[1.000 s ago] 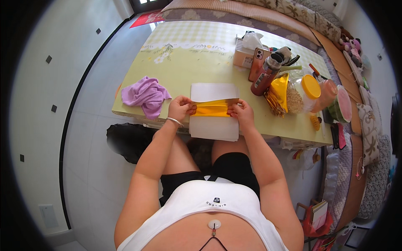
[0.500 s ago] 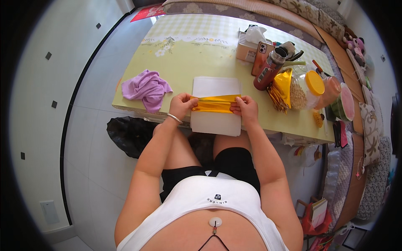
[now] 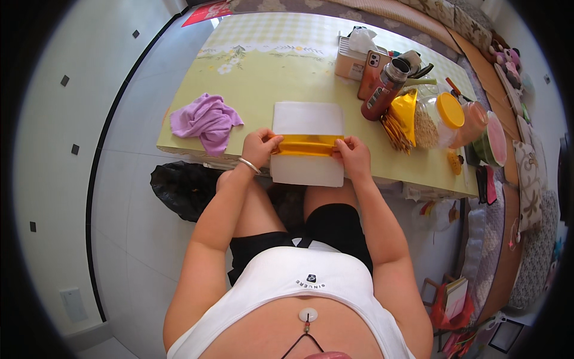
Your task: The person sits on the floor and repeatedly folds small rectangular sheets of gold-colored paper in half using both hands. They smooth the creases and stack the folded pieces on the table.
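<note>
A strip of shiny gold foil paper (image 3: pixel 307 145) is stretched between my hands, its long folded edges running left to right. My left hand (image 3: pixel 259 147), with a pale bangle on the wrist, pinches the strip's left end. The right end is pinched between thumb and fingers of my right hand (image 3: pixel 354 158). Beneath the foil lies a white sheet or pad (image 3: pixel 307 117), whose near end reaches past the table edge over my lap.
A crumpled purple cloth (image 3: pixel 206 122) lies to the left on the green table (image 3: pixel 269 78). At right stand an open flask (image 3: pixel 382 96), a phone (image 3: pixel 371 74), a gold pouch (image 3: pixel 402 116) and a yellow-lidded jar (image 3: pixel 448 112). A black bag (image 3: pixel 182 190) sits below the table's left side.
The gold strip now looks flatter and smoother, with fewer slanting creases. Both hands still pinch its ends. The whole view has shifted slightly.
</note>
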A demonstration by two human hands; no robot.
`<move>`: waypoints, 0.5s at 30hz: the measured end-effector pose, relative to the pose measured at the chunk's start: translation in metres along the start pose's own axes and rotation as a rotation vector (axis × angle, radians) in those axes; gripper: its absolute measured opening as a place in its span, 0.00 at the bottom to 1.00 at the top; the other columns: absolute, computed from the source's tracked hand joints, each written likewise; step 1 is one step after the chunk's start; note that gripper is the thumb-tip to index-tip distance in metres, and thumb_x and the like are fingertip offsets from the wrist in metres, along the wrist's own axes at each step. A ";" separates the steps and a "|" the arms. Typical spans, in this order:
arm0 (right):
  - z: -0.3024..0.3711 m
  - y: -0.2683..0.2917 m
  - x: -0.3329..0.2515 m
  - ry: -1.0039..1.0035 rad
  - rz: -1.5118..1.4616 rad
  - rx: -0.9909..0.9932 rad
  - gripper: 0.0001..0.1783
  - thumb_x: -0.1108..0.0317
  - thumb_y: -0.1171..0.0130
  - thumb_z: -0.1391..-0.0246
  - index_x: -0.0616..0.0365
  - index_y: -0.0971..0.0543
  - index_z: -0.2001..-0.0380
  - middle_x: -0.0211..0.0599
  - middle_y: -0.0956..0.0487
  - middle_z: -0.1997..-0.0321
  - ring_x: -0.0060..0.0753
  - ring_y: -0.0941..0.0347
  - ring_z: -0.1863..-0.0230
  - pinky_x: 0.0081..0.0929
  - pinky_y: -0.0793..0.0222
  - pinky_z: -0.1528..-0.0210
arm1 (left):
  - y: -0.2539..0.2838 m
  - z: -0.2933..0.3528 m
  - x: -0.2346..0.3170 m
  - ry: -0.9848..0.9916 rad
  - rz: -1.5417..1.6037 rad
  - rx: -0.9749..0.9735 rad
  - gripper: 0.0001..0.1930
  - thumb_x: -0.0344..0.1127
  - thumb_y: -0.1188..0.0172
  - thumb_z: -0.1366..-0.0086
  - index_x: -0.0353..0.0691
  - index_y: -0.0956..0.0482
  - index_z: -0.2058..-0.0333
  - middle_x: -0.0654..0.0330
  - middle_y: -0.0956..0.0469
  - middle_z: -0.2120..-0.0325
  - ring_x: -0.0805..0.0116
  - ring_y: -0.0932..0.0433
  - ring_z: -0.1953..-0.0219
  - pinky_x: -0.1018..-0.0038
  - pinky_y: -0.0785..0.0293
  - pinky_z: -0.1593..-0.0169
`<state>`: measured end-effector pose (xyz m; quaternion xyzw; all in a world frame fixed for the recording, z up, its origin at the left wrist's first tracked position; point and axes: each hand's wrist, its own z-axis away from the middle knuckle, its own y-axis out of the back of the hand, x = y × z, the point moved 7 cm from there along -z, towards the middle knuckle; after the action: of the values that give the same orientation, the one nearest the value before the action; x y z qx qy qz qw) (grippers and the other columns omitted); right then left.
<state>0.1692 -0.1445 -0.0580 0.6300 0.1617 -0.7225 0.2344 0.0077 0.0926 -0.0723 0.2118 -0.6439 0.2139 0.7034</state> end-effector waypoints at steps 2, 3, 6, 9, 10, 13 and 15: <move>-0.005 0.000 -0.008 0.024 -0.046 0.044 0.10 0.67 0.38 0.36 0.64 0.22 0.67 0.34 0.18 0.72 0.21 0.20 0.72 0.18 0.22 0.68 | 0.002 -0.009 0.004 0.043 0.027 0.050 0.07 0.30 0.33 0.34 0.33 0.21 0.67 0.61 0.19 0.75 0.75 0.21 0.74 0.76 0.21 0.70; -0.006 0.000 -0.009 0.021 -0.038 0.052 0.10 0.67 0.39 0.35 0.65 0.22 0.66 0.34 0.18 0.72 0.21 0.20 0.71 0.18 0.23 0.68 | -0.001 -0.009 0.010 0.034 0.028 0.064 0.06 0.28 0.33 0.35 0.33 0.21 0.66 0.59 0.19 0.75 0.73 0.20 0.74 0.76 0.20 0.68; -0.008 0.003 -0.009 0.019 -0.019 0.062 0.10 0.67 0.39 0.35 0.65 0.22 0.65 0.34 0.18 0.71 0.21 0.20 0.71 0.18 0.23 0.66 | -0.007 -0.002 0.019 -0.043 0.040 0.035 0.06 0.27 0.32 0.37 0.32 0.21 0.65 0.58 0.18 0.74 0.74 0.20 0.73 0.77 0.21 0.66; -0.008 0.005 -0.001 0.029 -0.004 0.053 0.10 0.67 0.39 0.35 0.64 0.21 0.65 0.33 0.17 0.70 0.21 0.21 0.72 0.18 0.24 0.67 | 0.001 -0.003 -0.004 -0.011 0.134 -0.010 0.07 0.28 0.30 0.38 0.32 0.19 0.66 0.61 0.19 0.76 0.74 0.19 0.74 0.79 0.21 0.70; -0.008 0.006 0.001 0.036 0.007 0.048 0.10 0.66 0.39 0.35 0.64 0.21 0.65 0.33 0.17 0.70 0.20 0.21 0.72 0.19 0.24 0.67 | 0.004 -0.002 -0.013 0.006 0.133 0.008 0.06 0.28 0.30 0.38 0.32 0.19 0.67 0.61 0.19 0.75 0.74 0.20 0.73 0.79 0.22 0.69; -0.010 0.011 0.007 0.067 0.073 0.057 0.11 0.65 0.38 0.36 0.63 0.20 0.67 0.32 0.17 0.71 0.20 0.21 0.73 0.20 0.25 0.67 | -0.004 0.010 0.005 0.044 0.115 0.041 0.05 0.28 0.31 0.37 0.33 0.18 0.67 0.62 0.18 0.75 0.75 0.20 0.74 0.80 0.22 0.69; -0.009 0.010 0.006 0.088 0.126 0.061 0.11 0.65 0.38 0.36 0.63 0.20 0.68 0.32 0.17 0.72 0.20 0.22 0.73 0.20 0.25 0.67 | -0.005 0.013 0.012 0.047 0.079 0.060 0.05 0.28 0.31 0.37 0.34 0.17 0.66 0.63 0.19 0.76 0.76 0.21 0.74 0.81 0.23 0.68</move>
<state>0.1822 -0.1489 -0.0643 0.6770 0.1097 -0.6825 0.2528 0.0008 0.0814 -0.0593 0.2021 -0.6285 0.2657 0.7026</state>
